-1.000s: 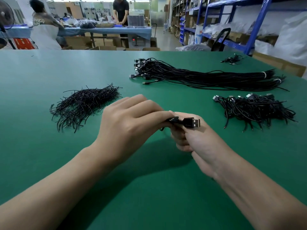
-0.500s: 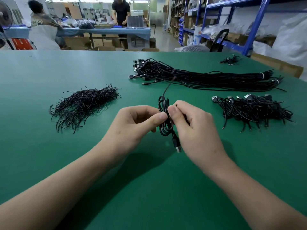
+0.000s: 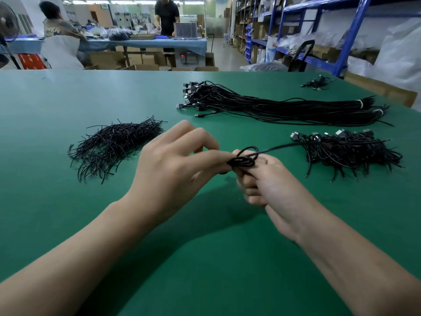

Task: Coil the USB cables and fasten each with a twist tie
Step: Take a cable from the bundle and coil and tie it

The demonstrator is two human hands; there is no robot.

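The left hand (image 3: pixel 175 165) and right hand (image 3: pixel 268 185) both pinch the coiled cable (image 3: pixel 242 161) between them, loose tail (image 3: pixel 280 147) trailing right; twist ties (image 3: pixel 114 144) lie left, nearer the left hand.

I'm looking at a green tabletop (image 3: pixel 68 99): a loose heap of black twist ties (image 3: pixel 114 144) lies on the left, a long bundle of straight USB cables (image 3: pixel 284 106) runs across the far side with white bands (image 3: pixel 360 103) near its right end, a heap of coiled cables (image 3: pixel 348 151) is on the right, and a small bundle (image 3: pixel 317 83) sits at the far right corner
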